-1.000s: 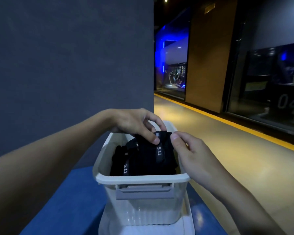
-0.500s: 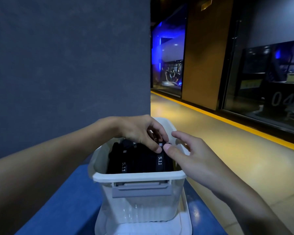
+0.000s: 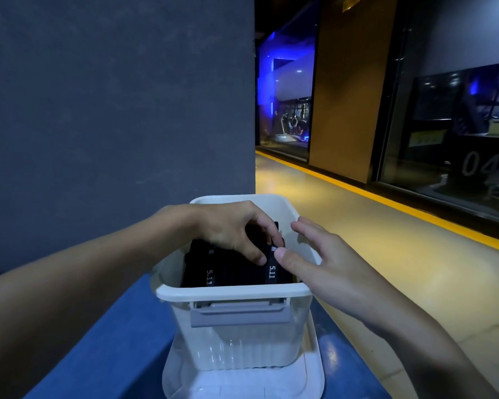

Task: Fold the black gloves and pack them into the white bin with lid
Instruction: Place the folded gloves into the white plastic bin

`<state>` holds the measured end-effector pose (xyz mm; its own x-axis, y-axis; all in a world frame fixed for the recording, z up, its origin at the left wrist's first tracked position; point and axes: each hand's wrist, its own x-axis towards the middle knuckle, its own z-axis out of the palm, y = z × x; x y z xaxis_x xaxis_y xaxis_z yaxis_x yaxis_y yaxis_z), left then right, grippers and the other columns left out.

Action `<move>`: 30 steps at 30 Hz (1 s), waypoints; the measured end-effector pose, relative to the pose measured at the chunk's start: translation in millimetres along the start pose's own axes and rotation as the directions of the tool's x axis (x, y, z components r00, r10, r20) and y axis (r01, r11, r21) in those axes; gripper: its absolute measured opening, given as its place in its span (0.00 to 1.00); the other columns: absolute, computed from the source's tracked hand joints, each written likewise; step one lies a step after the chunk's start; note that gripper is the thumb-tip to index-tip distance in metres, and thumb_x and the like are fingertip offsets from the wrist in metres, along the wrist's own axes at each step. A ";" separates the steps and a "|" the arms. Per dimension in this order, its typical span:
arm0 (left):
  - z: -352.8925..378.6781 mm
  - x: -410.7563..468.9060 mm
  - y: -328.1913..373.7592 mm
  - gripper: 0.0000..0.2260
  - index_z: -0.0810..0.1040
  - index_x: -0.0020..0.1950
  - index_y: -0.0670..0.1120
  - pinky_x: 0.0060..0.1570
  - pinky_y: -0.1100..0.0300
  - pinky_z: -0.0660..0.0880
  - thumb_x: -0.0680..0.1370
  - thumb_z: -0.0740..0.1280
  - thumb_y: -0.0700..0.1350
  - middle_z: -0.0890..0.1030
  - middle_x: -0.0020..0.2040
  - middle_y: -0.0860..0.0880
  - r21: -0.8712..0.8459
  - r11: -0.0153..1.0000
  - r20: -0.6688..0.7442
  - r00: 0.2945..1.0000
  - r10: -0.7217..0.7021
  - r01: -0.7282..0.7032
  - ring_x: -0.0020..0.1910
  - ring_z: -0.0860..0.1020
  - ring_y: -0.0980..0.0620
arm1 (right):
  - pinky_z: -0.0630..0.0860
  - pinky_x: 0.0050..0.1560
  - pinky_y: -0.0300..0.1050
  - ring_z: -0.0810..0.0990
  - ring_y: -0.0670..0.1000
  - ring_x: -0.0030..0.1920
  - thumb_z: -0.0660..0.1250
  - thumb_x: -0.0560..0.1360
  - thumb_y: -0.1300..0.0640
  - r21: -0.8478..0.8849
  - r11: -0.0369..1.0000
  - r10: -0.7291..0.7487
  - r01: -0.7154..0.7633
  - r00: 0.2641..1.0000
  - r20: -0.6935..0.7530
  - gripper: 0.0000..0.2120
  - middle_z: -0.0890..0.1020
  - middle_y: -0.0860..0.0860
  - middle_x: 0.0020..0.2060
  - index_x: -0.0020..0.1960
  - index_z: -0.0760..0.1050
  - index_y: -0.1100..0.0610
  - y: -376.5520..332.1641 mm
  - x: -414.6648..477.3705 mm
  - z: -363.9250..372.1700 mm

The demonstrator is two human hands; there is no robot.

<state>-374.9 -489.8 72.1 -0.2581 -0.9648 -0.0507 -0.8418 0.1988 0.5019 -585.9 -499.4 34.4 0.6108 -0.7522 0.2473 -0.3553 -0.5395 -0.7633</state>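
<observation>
- Black gloves (image 3: 236, 272), folded, sit inside the white bin (image 3: 234, 292), filling its left and middle part below the rim; white "5.11" lettering shows on two bands facing the near side.
- The left hand (image 3: 231, 231) reaches in from the left over the bin's opening. Its fingers are curled down onto the top of the gloves, with the thumb against the near face, so it grips the bundle.
- The right hand (image 3: 323, 269) comes in from the right, fingers loose and spread above the bin's right rim, grasping nothing. Only its thumb tip touches the glove's right edge, just beside the left thumb.
- The bin stands upright on its lid (image 3: 242, 383), which lies flat under it, with a grey latch (image 3: 239, 313) hanging on the bin's near wall.
- Lid and bin rest on a blue table (image 3: 104, 341).
- A dark grey wall (image 3: 113, 110) rises behind the bin on the left; on the right a yellowish floor (image 3: 357, 269) runs far back, edged by a yellow stripe (image 3: 386, 200).
</observation>
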 end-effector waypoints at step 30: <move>-12.3 -141.8 15.7 0.12 0.83 0.56 0.50 0.56 0.66 0.76 0.74 0.75 0.41 0.84 0.56 0.51 -0.165 0.986 -0.493 0.864 -0.105 0.026 0.59 0.79 0.60 | 0.55 0.74 0.49 0.64 0.43 0.72 0.61 0.76 0.39 -0.242 0.916 -0.345 0.320 0.936 -0.067 0.23 0.74 0.41 0.65 0.68 0.72 0.47 -68.5 -18.5 39.8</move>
<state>-345.6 -352.0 97.7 0.0994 -0.9392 0.3287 -0.7582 0.1425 0.6363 -544.7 -433.4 58.3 0.6469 -0.5433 0.5351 -0.3013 -0.8267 -0.4752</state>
